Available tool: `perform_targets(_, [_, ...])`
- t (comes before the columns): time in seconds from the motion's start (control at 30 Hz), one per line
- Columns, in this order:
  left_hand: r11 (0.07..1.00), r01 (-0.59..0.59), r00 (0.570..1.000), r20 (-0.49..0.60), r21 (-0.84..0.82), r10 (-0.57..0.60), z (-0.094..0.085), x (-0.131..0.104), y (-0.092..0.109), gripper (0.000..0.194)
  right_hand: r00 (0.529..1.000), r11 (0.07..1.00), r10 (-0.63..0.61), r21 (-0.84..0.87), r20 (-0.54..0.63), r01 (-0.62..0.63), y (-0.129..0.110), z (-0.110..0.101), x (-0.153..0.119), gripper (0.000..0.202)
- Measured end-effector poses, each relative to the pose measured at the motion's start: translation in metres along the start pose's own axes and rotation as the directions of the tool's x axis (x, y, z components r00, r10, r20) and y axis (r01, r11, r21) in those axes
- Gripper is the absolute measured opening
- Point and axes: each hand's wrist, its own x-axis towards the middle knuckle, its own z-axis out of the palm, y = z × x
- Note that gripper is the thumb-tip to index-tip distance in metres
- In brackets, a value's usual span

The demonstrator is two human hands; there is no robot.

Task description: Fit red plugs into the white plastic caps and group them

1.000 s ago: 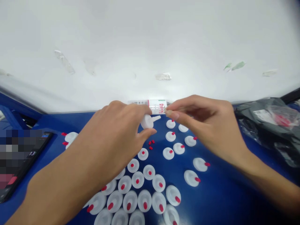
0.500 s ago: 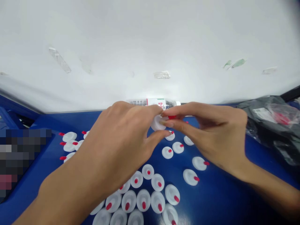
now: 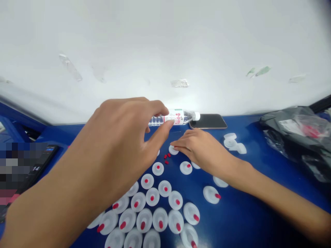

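My left hand [image 3: 121, 134] is raised over the blue table with thumb and fingers apart and nothing between them. Farther forward, my right hand [image 3: 201, 146] pinches a white round plastic piece with a red tip [image 3: 171, 150] at table level; its fingers partly cover the piece. Just below that piece lie several loose small red tips [image 3: 167, 157]. Many similar translucent white discs with red tips [image 3: 160, 220] stand in rows nearer me. My left arm hides part of the rows.
A water bottle [image 3: 178, 117] and a dark phone [image 3: 209, 121] lie along the white wall [image 3: 165, 41]. White pieces without red tips [image 3: 234, 144] sit to the right, beside a grey plastic bag [image 3: 292, 134]. A dark device [image 3: 38, 168] is at the left edge.
My hands have parted. The left has let go of the white piece and moved left; the right has lowered the piece to the table, bringing the phone and loose red tips into view.
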Motion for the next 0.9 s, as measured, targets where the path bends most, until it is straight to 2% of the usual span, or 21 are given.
perform_targets(0.1, [1.0,0.013,1.0,0.028,0.002,-0.013,0.001,0.0,0.0,0.035,0.999,0.999,0.042,-0.024,0.012,-0.042,-0.002,0.003,0.001,0.02])
perform_targets(0.17, [1.0,0.017,0.999,0.036,-0.018,-0.016,0.0,0.001,-0.001,0.034,0.998,0.998,0.061,-0.029,0.004,-0.061,-0.005,-0.003,0.002,0.026])
perform_targets(0.23, [0.999,0.029,0.998,0.055,-0.036,-0.027,-0.001,0.002,-0.001,0.035,0.996,0.996,0.083,-0.03,-0.03,-0.084,-0.005,-0.018,0.001,0.039])
perform_targets(0.3, [0.998,0.044,0.996,0.073,-0.039,-0.041,-0.003,0.002,-0.001,0.037,0.986,0.991,0.129,-0.022,-0.107,-0.132,0.0,-0.043,-0.004,0.036])
perform_targets(0.4, [0.997,0.067,0.994,0.084,-0.038,-0.064,-0.005,0.002,-0.001,0.036,0.927,0.964,0.25,-0.016,-0.278,-0.265,0.018,-0.08,-0.027,0.022])
perform_targets(0.47, [0.997,0.075,0.994,0.077,-0.03,-0.073,-0.006,0.0,-0.001,0.035,0.867,0.925,0.342,-0.031,-0.362,-0.378,0.036,-0.092,-0.053,0.024])
perform_targets(0.5, [0.997,0.073,0.995,0.067,-0.029,-0.071,-0.007,-0.001,-0.001,0.034,0.841,0.901,0.39,-0.031,-0.375,-0.433,0.046,-0.091,-0.068,0.028])
perform_targets(0.57, [0.998,0.059,0.997,0.053,-0.027,-0.058,-0.007,-0.003,-0.001,0.032,0.805,0.854,0.504,0.038,-0.312,-0.52,0.065,-0.078,-0.1,0.038])
perform_targets(0.7, [0.997,0.078,0.992,0.097,-0.018,-0.076,-0.007,-0.005,0.002,0.032,0.756,0.798,0.603,0.185,-0.254,-0.574,0.092,-0.033,-0.148,0.062])
perform_targets(0.8, [0.995,0.098,0.989,0.111,-0.015,-0.095,-0.009,-0.005,0.006,0.032,0.752,0.781,0.621,0.257,-0.222,-0.569,0.099,-0.011,-0.157,0.067])
perform_targets(0.9, [0.994,0.105,0.986,0.134,0.001,-0.104,-0.008,-0.008,0.01,0.032,0.765,0.776,0.617,0.304,-0.183,-0.553,0.098,-0.007,-0.154,0.048])
